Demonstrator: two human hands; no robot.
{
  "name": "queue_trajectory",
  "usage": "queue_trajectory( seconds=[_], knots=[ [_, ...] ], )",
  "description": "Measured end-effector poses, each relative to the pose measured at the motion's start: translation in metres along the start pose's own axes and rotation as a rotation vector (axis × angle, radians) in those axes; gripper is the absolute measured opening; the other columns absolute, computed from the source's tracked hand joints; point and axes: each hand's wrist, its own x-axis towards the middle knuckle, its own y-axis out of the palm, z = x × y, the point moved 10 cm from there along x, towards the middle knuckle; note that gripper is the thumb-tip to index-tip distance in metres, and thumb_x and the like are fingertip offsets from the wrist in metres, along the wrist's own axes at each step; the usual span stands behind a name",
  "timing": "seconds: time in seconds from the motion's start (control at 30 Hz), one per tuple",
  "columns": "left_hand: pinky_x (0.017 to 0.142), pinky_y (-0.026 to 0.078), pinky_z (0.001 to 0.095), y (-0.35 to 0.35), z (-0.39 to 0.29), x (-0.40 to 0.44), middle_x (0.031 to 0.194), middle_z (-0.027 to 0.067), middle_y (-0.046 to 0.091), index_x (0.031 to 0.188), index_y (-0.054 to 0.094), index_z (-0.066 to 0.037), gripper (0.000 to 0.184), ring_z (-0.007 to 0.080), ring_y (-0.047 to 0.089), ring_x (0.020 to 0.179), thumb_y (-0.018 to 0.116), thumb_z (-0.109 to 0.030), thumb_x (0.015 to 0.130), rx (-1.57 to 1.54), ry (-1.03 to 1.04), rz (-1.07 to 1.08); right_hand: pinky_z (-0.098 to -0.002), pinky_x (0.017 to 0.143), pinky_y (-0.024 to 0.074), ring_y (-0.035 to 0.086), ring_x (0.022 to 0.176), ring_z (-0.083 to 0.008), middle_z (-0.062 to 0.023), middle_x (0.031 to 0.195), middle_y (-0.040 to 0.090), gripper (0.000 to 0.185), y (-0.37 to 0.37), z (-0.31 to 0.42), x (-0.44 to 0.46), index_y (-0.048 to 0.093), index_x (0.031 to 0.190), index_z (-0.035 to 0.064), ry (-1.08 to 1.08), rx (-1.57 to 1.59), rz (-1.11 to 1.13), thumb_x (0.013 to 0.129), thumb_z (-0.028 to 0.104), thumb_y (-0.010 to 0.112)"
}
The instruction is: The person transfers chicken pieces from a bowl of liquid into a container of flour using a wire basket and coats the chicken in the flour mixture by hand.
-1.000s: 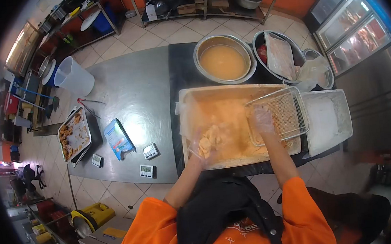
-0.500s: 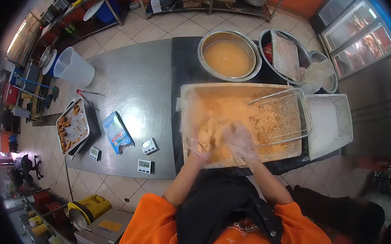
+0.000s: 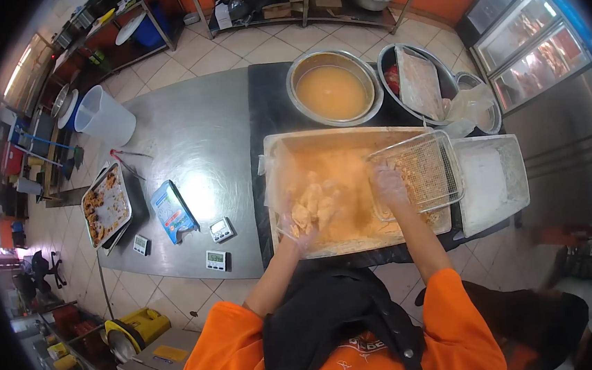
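A white tub (image 3: 357,250) holds orange-tinted flour and a heap of flour-coated pieces (image 3: 319,207) that look like chicken. My left hand (image 3: 301,234), in a clear plastic glove, is at the near-left side of this heap, its fingers curled against the pieces and partly hidden by them. Over the tub's right half lies a wire basket (image 3: 440,166), with flour crumbs under its mesh. My right hand (image 3: 389,183), also gloved, reaches down at the basket's left edge. Its fingers are blurred, and whether they grip the rim is not visible.
Behind the tub stand a bowl of cloudy orange liquid (image 3: 333,95) and a bowl with a wrapped slab (image 3: 419,85). A white bin (image 3: 490,183) adjoins on the right. At left are a blue packet (image 3: 173,210), timers (image 3: 221,229), a crumb-strewn metal tray (image 3: 108,205) and a plastic jug (image 3: 104,116).
My right hand has moved right, away from the coated pieces, to the basket's left edge. My left hand stays by the heap, where more pieces now show. The camera view has shifted slightly.
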Motion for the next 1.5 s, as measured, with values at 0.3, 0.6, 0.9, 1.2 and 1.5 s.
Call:
queue_trajectory(
  seconds=[0.3, 0.6, 0.9, 1.2, 1.5],
  knots=[
    [0.063, 0.060, 0.0359, 0.006, -0.002, -0.005, 0.130, 0.0094, 0.055, 0.132, 0.049, -0.008, 0.060, 0.0393, 0.050, 0.120, 0.058, -0.047, 0.088, -0.045, 0.026, -0.055, -0.0397, 0.071, 0.0536, 0.068, 0.084, -0.0293, -0.0193, 0.086, 0.067, 0.015, 0.027, -0.017, 0.014, 0.065, 0.087, 0.0082, -0.038, 0.096, 0.084, 0.083, 0.012, 0.051],
    [0.065, 0.060, 0.0365, -0.015, 0.001, 0.003, 0.128, 0.0101, 0.057, 0.131, 0.049, -0.010, 0.057, 0.0360, 0.055, 0.115, 0.056, -0.047, 0.089, -0.190, -0.051, 0.017, -0.0337, 0.072, 0.0509, 0.066, 0.081, -0.0249, -0.0149, 0.096, 0.069, 0.036, -0.068, -0.058, -0.019, 0.068, 0.111, 0.0077, 0.534, 1.081, 0.131, 0.077, 0.016, 0.064],
    [0.084, 0.055, 0.0453, -0.007, -0.001, 0.000, 0.115, 0.0083, 0.064, 0.127, 0.053, -0.009, 0.054, 0.0234, 0.063, 0.103, 0.053, -0.048, 0.090, -0.003, 0.029, 0.025, -0.0307, 0.077, 0.0484, 0.062, 0.086, -0.0189, -0.0113, 0.098, 0.068, 0.028, -0.129, 0.033, -0.049, 0.068, 0.104, 0.0020, 0.149, 1.342, -0.024, 0.080, 0.017, 0.066],
    [0.089, 0.051, 0.0498, -0.019, 0.006, 0.002, 0.111, 0.0065, 0.066, 0.123, 0.057, -0.009, 0.048, 0.0234, 0.068, 0.088, 0.054, -0.046, 0.091, -0.075, -0.117, 0.029, -0.0378, 0.079, 0.0505, 0.065, 0.090, -0.0307, -0.0179, 0.093, 0.068, 0.029, -0.065, -0.042, -0.045, 0.067, 0.096, 0.0014, 0.362, 0.886, -0.014, 0.084, 0.027, 0.059],
    [0.104, 0.035, 0.0601, 0.016, 0.011, -0.007, 0.126, 0.0138, 0.057, 0.130, 0.051, -0.008, 0.054, 0.0406, 0.050, 0.119, 0.054, -0.045, 0.091, -0.118, -0.131, 0.162, -0.0412, 0.080, 0.0503, 0.063, 0.089, -0.0348, -0.0192, 0.091, 0.066, 0.019, -0.057, -0.012, -0.030, 0.067, 0.088, 0.0054, 0.267, 0.943, 0.037, 0.081, 0.017, 0.055]
  ],
)
